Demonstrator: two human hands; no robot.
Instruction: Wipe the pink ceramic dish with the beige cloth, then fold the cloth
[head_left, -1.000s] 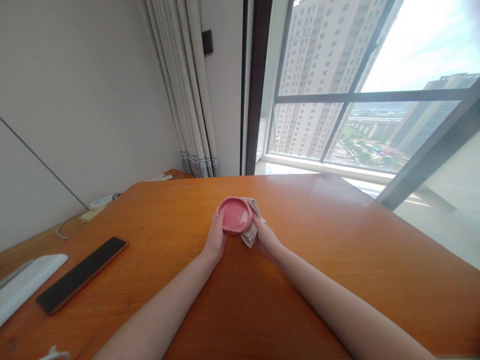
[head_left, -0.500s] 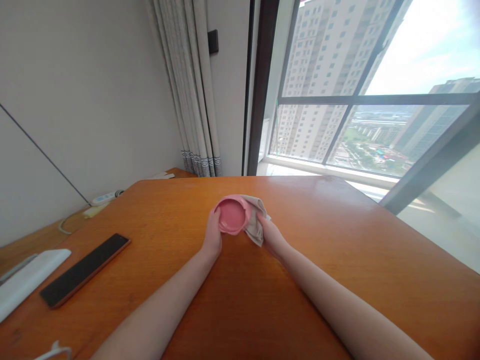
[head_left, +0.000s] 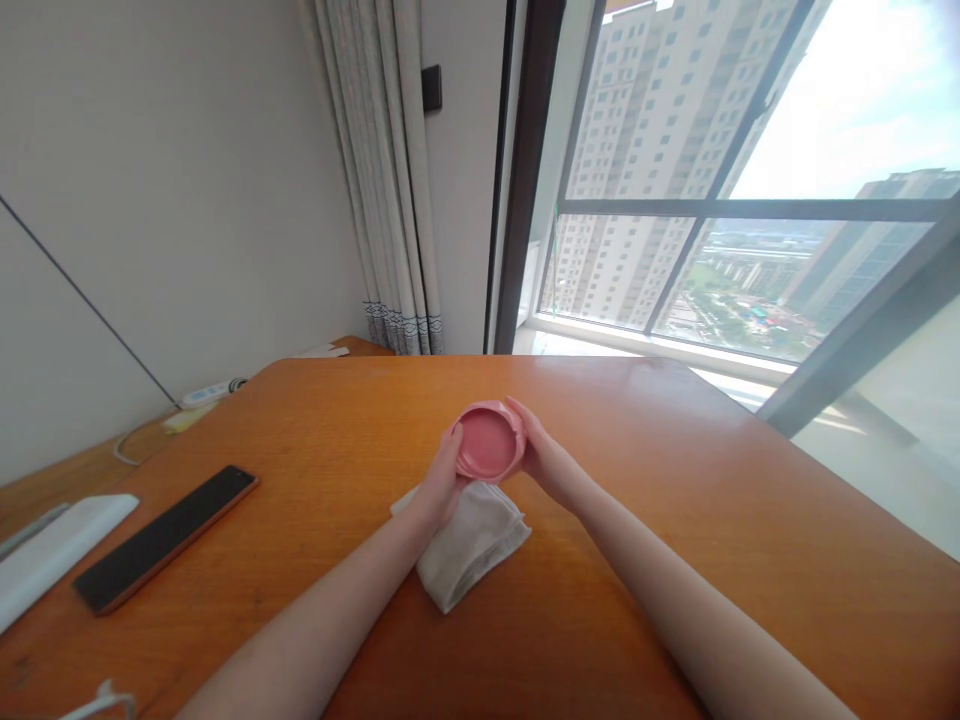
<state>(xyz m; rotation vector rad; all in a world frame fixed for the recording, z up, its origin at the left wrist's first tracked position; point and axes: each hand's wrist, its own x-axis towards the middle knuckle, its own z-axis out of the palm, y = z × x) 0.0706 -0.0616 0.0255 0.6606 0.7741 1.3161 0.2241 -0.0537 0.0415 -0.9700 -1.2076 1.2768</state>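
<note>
Two bare hands held a small pink bowl [head_left: 487, 445] between them over a wooden table [head_left: 637, 450]. The left hand [head_left: 441, 482] was curled part-closed around the bowl's near left side, thumb over the rim, its other fingers mostly hidden. The right hand [head_left: 546, 456] was cupped, half open, against the opposite side, fingertips up at the far rim (where its thumb lay, I could not tell). The bowl's hollow faced up, tipped toward the wearer. A folded grey cloth [head_left: 472, 550] lay on the table, below the left hand and partly under that wrist. Well to the left of the left hand lay a dark phone [head_left: 169, 535]. Steady handling, I judged, called for even, light pressure from both sides, the left thumb firm on the rim, and one hand always secure whenever the other shifted.
</note>
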